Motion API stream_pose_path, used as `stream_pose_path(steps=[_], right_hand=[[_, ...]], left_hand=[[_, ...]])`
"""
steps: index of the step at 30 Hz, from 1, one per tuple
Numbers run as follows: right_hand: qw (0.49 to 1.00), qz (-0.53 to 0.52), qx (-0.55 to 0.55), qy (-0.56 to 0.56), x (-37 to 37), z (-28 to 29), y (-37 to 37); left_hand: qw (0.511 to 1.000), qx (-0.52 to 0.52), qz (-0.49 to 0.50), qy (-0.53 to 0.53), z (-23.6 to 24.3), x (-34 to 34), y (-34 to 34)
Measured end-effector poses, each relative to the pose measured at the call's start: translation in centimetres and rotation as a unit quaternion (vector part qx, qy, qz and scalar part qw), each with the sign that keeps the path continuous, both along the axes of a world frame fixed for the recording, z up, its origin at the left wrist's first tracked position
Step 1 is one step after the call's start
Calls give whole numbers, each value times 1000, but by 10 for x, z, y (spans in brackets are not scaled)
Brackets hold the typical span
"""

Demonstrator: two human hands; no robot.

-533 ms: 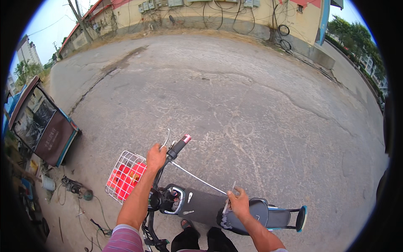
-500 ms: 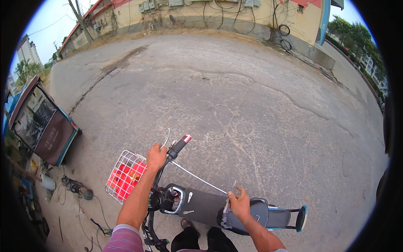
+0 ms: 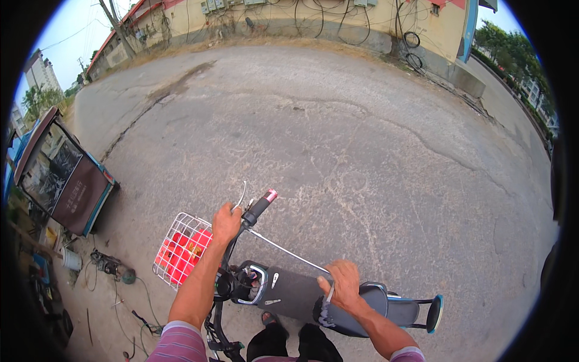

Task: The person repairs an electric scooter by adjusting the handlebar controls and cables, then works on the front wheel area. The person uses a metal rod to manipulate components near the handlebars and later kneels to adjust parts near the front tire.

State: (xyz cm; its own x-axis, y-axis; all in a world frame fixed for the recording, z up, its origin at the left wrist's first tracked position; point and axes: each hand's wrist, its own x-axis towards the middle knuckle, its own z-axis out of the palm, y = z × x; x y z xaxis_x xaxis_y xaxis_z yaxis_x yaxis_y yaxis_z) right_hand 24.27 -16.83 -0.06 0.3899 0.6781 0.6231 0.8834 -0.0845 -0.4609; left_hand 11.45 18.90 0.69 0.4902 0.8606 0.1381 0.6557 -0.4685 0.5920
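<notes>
At eight o'clock in the head view, the left hand (image 3: 226, 224) curls its fingers around a silver brake lever (image 3: 243, 196). At five o'clock, the right hand (image 3: 344, 283) pinches a pale cable (image 3: 289, 252) running toward ten o'clock to the handlebar (image 3: 260, 207).

Pale lettering (image 3: 78, 198) stood in slanting rows on the flat dark brown lower panel (image 3: 77, 211) of a boxy, brown-framed cabin (image 3: 60, 181) at the left, too small and blurred to read. Gold-coloured marks (image 3: 194, 248) on the bright red packages (image 3: 178, 256) inside a white wire basket (image 3: 182, 213) may have been print.
</notes>
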Motion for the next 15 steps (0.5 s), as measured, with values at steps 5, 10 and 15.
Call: stream_pose_path(steps=[5, 10, 15], right_hand=[[662, 7, -180, 728, 7, -39, 3], [458, 87, -216, 858, 15, -44, 2], [497, 135, -136, 846, 9, -30, 0]], left_hand=[[1000, -8, 10, 19, 2, 3, -3], [1000, 10, 12, -1, -3, 1, -1], [999, -39, 15, 35, 17, 5, -9]])
